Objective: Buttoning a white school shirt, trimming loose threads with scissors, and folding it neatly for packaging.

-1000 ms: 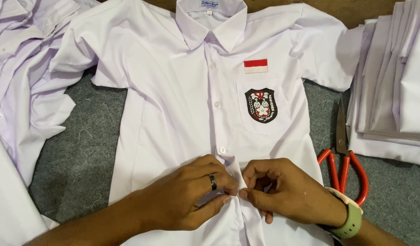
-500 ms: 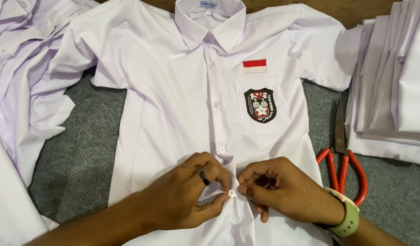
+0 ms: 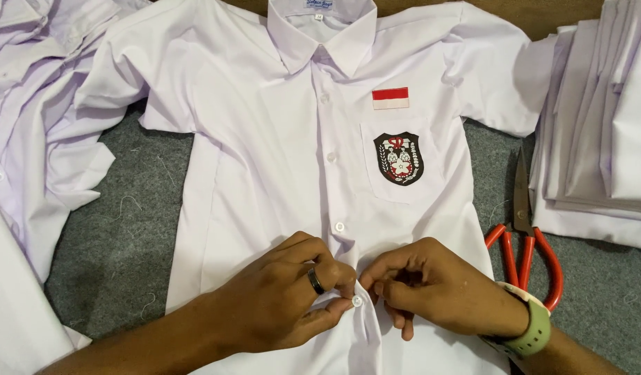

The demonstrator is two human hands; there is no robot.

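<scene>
Shirt (image 3: 265,173), white, short-sleeved: judged light, soft and limp, best gripped along the front placket. Small button (image 3: 357,301) at lower centre is pinched by left hand (image 3: 282,305); placket edge is pinched closed by right hand (image 3: 438,288).

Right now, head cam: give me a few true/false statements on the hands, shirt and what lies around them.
1. Both hands pinch the white shirt at a button: left hand, right hand. True.
2. The scissors have blue handles. False: red handles.
3. The left hand wears a dark ring. True.
4. The scissors rest on the shirt's pocket. False: they lie on the grey surface beside the shirt.
5. Folded white garments are stacked at right. True.
</scene>
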